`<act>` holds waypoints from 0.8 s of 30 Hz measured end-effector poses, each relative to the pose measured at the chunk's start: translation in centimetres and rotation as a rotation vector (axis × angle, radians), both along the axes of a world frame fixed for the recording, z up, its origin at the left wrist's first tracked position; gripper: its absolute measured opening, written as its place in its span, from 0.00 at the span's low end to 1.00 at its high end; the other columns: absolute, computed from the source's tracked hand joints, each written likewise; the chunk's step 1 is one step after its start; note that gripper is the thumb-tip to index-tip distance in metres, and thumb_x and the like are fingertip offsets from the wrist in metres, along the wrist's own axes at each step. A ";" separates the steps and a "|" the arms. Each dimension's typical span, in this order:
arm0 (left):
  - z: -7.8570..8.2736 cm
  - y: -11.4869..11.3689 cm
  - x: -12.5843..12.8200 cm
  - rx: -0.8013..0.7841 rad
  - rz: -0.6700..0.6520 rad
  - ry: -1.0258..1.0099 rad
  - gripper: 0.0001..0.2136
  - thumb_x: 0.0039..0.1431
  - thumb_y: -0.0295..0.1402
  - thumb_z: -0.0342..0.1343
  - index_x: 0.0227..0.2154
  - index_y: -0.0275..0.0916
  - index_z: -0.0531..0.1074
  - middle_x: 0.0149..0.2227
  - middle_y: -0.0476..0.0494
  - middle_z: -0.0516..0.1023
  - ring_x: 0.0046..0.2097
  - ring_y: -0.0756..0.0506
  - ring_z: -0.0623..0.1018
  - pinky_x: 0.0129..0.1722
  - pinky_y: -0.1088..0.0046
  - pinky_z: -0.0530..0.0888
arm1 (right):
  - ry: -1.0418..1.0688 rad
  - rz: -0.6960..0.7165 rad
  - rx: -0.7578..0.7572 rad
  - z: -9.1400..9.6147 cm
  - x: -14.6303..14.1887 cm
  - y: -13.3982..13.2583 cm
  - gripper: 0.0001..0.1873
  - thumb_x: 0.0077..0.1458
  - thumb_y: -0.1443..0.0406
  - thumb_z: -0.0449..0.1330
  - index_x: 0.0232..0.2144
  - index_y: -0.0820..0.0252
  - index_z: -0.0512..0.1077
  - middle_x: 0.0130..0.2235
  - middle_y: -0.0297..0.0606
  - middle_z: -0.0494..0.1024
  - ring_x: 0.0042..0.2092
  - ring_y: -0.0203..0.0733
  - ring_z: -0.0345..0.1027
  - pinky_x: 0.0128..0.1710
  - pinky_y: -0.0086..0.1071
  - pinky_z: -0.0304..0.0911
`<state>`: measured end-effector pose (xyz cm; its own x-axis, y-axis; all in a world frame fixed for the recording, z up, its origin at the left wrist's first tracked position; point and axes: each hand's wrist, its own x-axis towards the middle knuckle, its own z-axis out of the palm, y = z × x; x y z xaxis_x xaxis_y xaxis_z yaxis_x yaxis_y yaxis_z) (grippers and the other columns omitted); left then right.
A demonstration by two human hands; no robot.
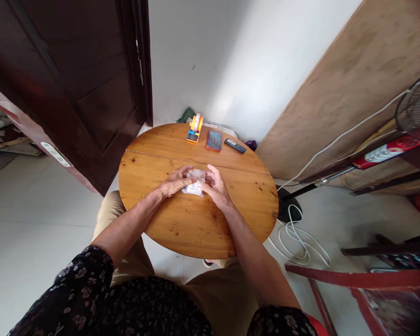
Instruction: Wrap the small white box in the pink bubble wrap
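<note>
My left hand (pixel 175 182) and right hand (pixel 215 186) rest palm-down on the table (pixel 196 224), both gripping one clear packet (pixel 195 188); three small devices (pixel 213 140) line its twelve o'clock edge.

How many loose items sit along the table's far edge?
3: orange dispenser leftmost, red flat item in the middle, dark handset rightmost. More may hide behind them.

Head-worn view, steeply downward, close over round table (pixel 196 224)
</note>
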<state>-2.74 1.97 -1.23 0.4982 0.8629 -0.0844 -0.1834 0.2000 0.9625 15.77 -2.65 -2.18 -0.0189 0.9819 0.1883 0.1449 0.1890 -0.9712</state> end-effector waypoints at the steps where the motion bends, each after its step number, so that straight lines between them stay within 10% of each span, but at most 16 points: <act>1: -0.1 0.0 0.0 0.002 -0.006 -0.003 0.44 0.39 0.39 0.72 0.61 0.34 0.62 0.52 0.33 0.78 0.46 0.42 0.80 0.44 0.67 0.75 | 0.029 -0.002 -0.010 -0.1 0.0 0.2 0.48 0.44 0.51 0.71 0.64 0.51 0.57 0.54 0.44 0.76 0.51 0.49 0.74 0.51 0.45 0.71; 15: -0.1 -0.2 -0.3 0.149 -0.021 0.097 0.47 0.46 0.46 0.70 0.66 0.30 0.58 0.38 0.43 0.79 0.33 0.48 0.76 0.33 0.73 0.70 | -0.124 -0.073 -0.040 0.4 -0.5 -0.4 0.41 0.49 0.53 0.65 0.63 0.57 0.62 0.38 0.36 0.80 0.34 0.40 0.73 0.35 0.35 0.71; 24: -0.5 -0.1 -0.1 0.248 0.090 0.217 0.42 0.49 0.43 0.68 0.65 0.33 0.60 0.49 0.35 0.78 0.42 0.43 0.78 0.42 0.67 0.75 | -0.087 -0.135 -0.057 -0.7 -1.0 0.1 0.36 0.52 0.53 0.61 0.61 0.59 0.64 0.38 0.37 0.80 0.35 0.41 0.74 0.37 0.36 0.71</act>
